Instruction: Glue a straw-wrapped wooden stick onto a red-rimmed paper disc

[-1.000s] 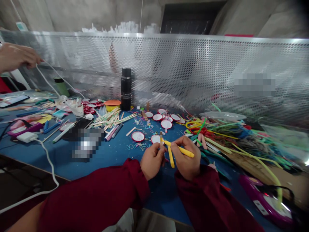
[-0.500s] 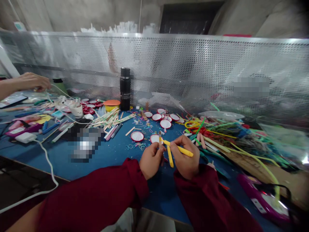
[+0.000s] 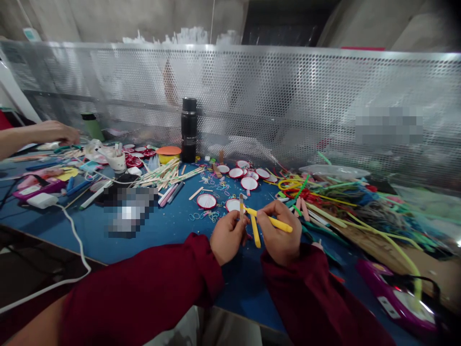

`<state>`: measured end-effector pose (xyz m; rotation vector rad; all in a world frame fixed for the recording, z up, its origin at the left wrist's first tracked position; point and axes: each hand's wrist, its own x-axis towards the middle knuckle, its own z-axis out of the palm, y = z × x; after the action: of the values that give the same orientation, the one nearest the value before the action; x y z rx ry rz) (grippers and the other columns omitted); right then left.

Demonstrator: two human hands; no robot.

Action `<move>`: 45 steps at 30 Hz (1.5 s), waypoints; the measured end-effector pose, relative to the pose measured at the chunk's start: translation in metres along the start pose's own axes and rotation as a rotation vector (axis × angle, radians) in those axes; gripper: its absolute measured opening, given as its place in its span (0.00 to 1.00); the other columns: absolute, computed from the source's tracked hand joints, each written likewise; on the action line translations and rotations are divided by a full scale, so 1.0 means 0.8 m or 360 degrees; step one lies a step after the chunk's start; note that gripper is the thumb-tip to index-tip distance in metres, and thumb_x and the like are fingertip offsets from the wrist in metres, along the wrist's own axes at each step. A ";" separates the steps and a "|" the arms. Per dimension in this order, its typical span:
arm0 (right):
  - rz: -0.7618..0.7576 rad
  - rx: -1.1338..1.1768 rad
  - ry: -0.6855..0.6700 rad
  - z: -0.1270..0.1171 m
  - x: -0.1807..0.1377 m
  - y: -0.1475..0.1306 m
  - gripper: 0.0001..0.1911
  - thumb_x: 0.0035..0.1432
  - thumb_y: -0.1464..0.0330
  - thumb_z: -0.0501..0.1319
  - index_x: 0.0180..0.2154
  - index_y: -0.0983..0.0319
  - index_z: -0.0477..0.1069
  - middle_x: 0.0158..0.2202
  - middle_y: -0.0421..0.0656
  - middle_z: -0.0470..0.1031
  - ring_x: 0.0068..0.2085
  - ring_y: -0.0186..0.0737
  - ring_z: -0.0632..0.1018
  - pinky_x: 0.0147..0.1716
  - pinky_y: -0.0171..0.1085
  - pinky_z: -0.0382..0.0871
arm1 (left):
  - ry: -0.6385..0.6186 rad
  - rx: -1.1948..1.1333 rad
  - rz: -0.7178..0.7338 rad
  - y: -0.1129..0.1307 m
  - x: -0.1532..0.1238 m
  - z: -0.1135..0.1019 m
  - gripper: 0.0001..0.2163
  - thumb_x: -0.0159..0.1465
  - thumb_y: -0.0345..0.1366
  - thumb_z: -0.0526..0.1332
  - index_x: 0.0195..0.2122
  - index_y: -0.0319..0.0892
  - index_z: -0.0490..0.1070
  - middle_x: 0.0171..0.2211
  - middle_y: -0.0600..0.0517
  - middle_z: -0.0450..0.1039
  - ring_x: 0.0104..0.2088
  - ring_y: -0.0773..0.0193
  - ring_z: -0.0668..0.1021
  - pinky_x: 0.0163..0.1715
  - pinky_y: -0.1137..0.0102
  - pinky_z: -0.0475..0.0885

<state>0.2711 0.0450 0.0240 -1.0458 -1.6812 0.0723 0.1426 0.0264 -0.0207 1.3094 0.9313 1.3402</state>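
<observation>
My left hand is closed, pinching a small wooden craft stick that stands upright from the fingers. In my right hand is a yellow marker, gripped like a pen, its front end pointing left at the stick. Whether the tip touches the stick is too small to tell. Between the hands slants a second yellow piece, like a marker or cap; I cannot tell whether it is held or lies on the table. Just behind the stick lies a white disc with a red rim, partly covered; a similar disc is to its left.
Behind the hands are more red-rimmed discs and a black bottle. Wooden sticks and a phone-like blurred object lie left. Tangled coloured strands and a purple device are right. Another person's hand reaches in far left.
The view has shifted slightly, moving most things a little to the right. My hands keep nearly the same pose around the stick and marker. The other person's hand has lowered slightly.
</observation>
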 end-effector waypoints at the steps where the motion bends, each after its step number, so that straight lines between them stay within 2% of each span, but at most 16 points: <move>1: -0.0002 -0.0010 0.0006 0.000 0.000 -0.001 0.10 0.56 0.68 0.59 0.23 0.59 0.65 0.20 0.36 0.69 0.22 0.34 0.69 0.24 0.35 0.62 | 0.0001 0.0005 0.0002 0.000 0.000 0.000 0.08 0.68 0.41 0.54 0.36 0.43 0.65 0.15 0.62 0.60 0.16 0.69 0.64 0.23 0.73 0.63; 17: -0.0002 0.0006 -0.0013 -0.002 0.001 -0.005 0.11 0.55 0.68 0.59 0.22 0.58 0.64 0.20 0.36 0.68 0.22 0.35 0.69 0.23 0.36 0.62 | 0.0025 0.0045 0.0011 -0.007 0.002 -0.001 0.09 0.68 0.43 0.54 0.35 0.44 0.65 0.17 0.61 0.62 0.17 0.69 0.67 0.25 0.72 0.67; 22: -0.0024 -0.0010 0.0001 -0.002 0.002 -0.005 0.10 0.55 0.68 0.59 0.22 0.58 0.64 0.20 0.36 0.68 0.22 0.35 0.70 0.24 0.35 0.62 | 0.0010 0.0075 0.0004 -0.010 0.003 -0.002 0.09 0.69 0.42 0.53 0.36 0.44 0.66 0.17 0.60 0.63 0.17 0.68 0.67 0.22 0.73 0.63; 27: 0.0016 -0.0019 0.0002 -0.001 0.001 -0.004 0.10 0.55 0.67 0.59 0.23 0.58 0.64 0.20 0.36 0.69 0.22 0.35 0.69 0.23 0.35 0.62 | -0.0005 0.0027 -0.0002 -0.009 0.003 -0.001 0.09 0.69 0.43 0.53 0.35 0.44 0.65 0.17 0.60 0.62 0.17 0.68 0.66 0.23 0.72 0.64; 34: 0.0000 -0.0006 -0.0003 0.000 0.000 -0.001 0.10 0.56 0.67 0.59 0.23 0.58 0.64 0.21 0.36 0.69 0.23 0.36 0.70 0.25 0.36 0.63 | -0.0018 0.0054 -0.0039 -0.003 0.000 -0.001 0.10 0.68 0.44 0.54 0.36 0.44 0.65 0.16 0.60 0.61 0.16 0.69 0.65 0.21 0.73 0.59; 45: -0.0007 0.0019 0.0009 -0.002 0.001 -0.003 0.11 0.56 0.68 0.59 0.23 0.58 0.63 0.20 0.36 0.68 0.23 0.35 0.70 0.24 0.36 0.63 | -0.0040 0.0007 -0.0014 0.002 -0.001 0.000 0.10 0.68 0.43 0.54 0.36 0.43 0.65 0.16 0.61 0.61 0.16 0.70 0.64 0.20 0.73 0.57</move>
<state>0.2712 0.0432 0.0264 -1.0324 -1.6756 0.0765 0.1424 0.0252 -0.0197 1.3211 0.9222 1.3124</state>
